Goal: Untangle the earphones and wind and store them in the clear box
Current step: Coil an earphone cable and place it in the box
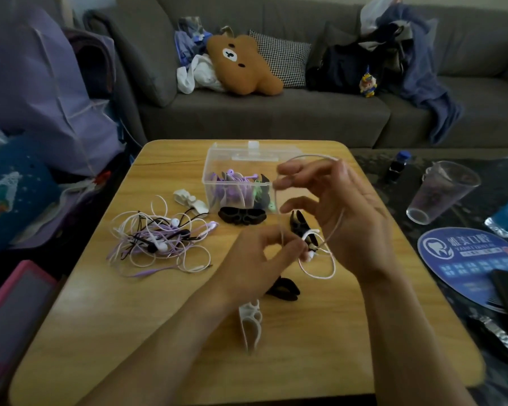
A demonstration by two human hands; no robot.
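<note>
Across the far side of the room runs a grey sofa point(276, 112) strewn with clothes and a brown bear cushion point(242, 64); nearer, the wooden counter point(129, 332) carries all the work. At its far middle sits the clear box point(217, 171), lid open, with purple and green earphones already wound on holders inside, so part of the job looks done. To the left of the counter lies the tangle of earphones point(159, 241), white, purple and black cords knotted together and waiting their turn.

Over the near right of the counter the right hand point(343, 218) is raised, fingers spread and partly curled, with a white cord point(305, 156) looped around them, probably serving as a form to coil on. The left hand point(258, 259) sits lower and just beside it, pinching the same cord near its earbud end, likely to feed and tension the winding.

Spare holders are scattered within reach: a black winder point(242, 215) in front of the box, another black one point(285, 288) under the left wrist, a white winder point(251, 320) nearest the person, and a white one point(188, 199) left of the box. A plastic cup point(440, 191) stands off to the right.
</note>
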